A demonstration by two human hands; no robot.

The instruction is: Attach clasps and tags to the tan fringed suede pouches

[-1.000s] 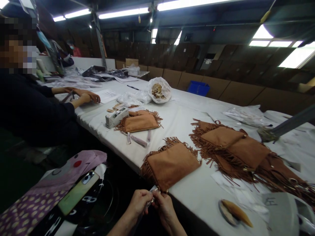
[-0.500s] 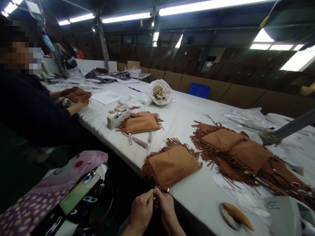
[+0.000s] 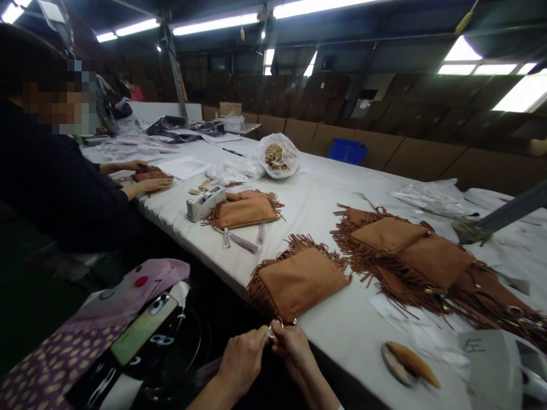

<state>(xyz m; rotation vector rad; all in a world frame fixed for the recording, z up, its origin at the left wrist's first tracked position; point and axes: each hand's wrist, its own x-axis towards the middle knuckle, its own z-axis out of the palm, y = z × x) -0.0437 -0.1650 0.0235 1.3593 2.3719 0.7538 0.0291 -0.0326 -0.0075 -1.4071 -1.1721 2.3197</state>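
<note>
A brown fringed pouch [image 3: 305, 282] lies flat at the table's near edge, its metal rings and corner towards me. Just below that corner, my left hand [image 3: 245, 359] is closed, thumb and finger pinching a small whitish, shiny piece [image 3: 270, 332]. My right hand [image 3: 294, 347] is closed beside it, its fingertips meeting on the same piece. The piece is too small to name, and I cannot tell whether it is joined to the pouch's ring.
More fringed pouches [image 3: 410, 256] are piled at right, another pouch [image 3: 248, 212] by a tape dispenser [image 3: 205, 204]. A tape roll [image 3: 399, 364] lies near right. A co-worker's hands [image 3: 149, 181] rest on brown leather at far left. A phone [image 3: 144, 330] lies on cloth below the table.
My hands have spread slightly apart at the wrists, still pinching the small piece. The co-worker's hands have lowered the brown item onto the table and lie flatter on it.
</note>
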